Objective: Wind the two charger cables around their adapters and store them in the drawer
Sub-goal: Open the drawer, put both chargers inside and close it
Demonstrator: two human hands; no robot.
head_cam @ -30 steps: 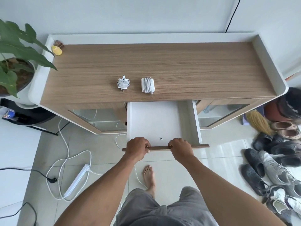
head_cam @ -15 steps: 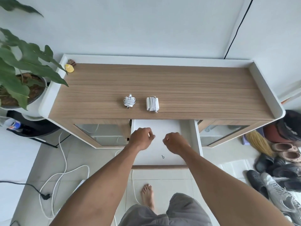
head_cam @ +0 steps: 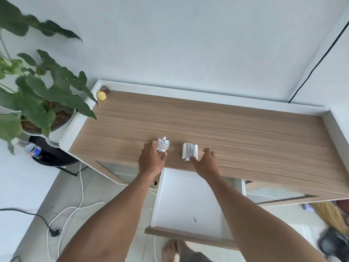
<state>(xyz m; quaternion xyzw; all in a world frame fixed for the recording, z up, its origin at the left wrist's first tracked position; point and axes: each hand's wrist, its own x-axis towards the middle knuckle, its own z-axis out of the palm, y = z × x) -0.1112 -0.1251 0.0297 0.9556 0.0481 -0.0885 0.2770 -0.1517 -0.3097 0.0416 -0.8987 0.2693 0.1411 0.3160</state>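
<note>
Reaching over the open drawer (head_cam: 188, 195), both hands are shown at the two wound chargers, which lie side by side, a little apart, near the front edge of the tabletop (head_cam: 236, 129). The left hand (head_cam: 152, 160) is curled about the left charger (head_cam: 163, 146), with fingers on its left side and thumb at its near corner; whether the bundle is lifted cannot be told. The right hand (head_cam: 206, 162) is spread, its thumb touching the near edge of the right charger (head_cam: 189, 151), and nothing is gripped by it. Neither charger is in the drawer, so the storing step is judged not yet done. The left charger's cable is wound in loose, crossing loops with a plug end standing free at the top; if it is pinched by the cable alone, loops could be pulled off and the winding undone. The right charger's turns are laid neatly round a flat block, yet turns could be slid off the end by a grasp taken across one edge. Because both chargers sit close to the tabletop's front edge, one could be sent over it by a nudge from a spread finger, into the drawer unwound or past it to the floor. A small dark hook (head_cam: 195, 219) lying in the drawer could be caught in a loop.
</note>
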